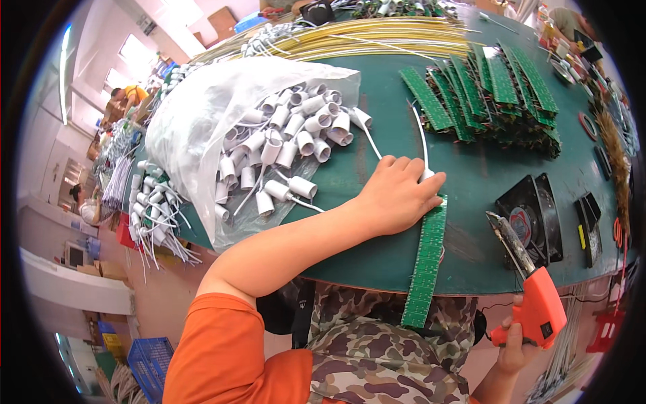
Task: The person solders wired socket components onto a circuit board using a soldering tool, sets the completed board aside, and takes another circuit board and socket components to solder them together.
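Note:
My left hand [404, 192] is closed around a white plastic cylinder with a wire [426, 174]; only its tapered end shows, and the wire runs up and away over the table. My thumb lies against the far end of a long green circuit board strip [425, 262]. That strip's near end hangs past the table edge, above my camouflage apron. In my right hand [517, 349], low at the right, is an orange-red soldering gun [544, 310]. Its metal tip points up and left, in front of a black fan and apart from the board.
A clear plastic bag [195, 114] spills many white cylinders with wires [289, 128] across the green table [377, 81]. Stacked green circuit boards [484, 87] lie far right. A black fan [535, 219] stands at the right. Yellow wires [377, 37] cross the back. People work farther off.

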`<state>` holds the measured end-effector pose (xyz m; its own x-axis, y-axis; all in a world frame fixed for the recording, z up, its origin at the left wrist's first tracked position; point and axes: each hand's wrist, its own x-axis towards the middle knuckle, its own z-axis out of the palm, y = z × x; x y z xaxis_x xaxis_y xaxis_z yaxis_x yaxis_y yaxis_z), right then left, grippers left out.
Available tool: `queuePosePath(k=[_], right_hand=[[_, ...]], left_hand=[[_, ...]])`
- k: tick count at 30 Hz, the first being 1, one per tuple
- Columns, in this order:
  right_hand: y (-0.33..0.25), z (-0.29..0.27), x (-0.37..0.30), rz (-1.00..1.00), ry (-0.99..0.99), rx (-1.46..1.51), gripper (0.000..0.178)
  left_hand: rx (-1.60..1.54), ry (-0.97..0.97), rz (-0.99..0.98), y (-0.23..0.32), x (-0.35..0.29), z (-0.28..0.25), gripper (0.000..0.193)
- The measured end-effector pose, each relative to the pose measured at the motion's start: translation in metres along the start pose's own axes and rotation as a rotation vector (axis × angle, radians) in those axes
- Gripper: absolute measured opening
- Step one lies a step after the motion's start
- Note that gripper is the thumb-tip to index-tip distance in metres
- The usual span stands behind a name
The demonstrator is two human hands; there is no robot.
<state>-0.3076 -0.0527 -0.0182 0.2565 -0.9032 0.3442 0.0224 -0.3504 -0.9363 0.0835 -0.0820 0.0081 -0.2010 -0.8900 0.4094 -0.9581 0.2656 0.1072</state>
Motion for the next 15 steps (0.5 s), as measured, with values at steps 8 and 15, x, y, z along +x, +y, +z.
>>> queuePosePath(k=[8,15], right_hand=[[-0.003,-0.001,-0.006,0.051,0.056,-0.036,0.047],[-0.012,0.012,0.000,0.021,0.009,-0.014,0.046]], left_hand=[[-0.079,0.041,-0.074,-0.029,-0.013,-0.073,0.042],[0.018,-0.481,-0.160,-0.078,-0.083,-0.135,0.043]])
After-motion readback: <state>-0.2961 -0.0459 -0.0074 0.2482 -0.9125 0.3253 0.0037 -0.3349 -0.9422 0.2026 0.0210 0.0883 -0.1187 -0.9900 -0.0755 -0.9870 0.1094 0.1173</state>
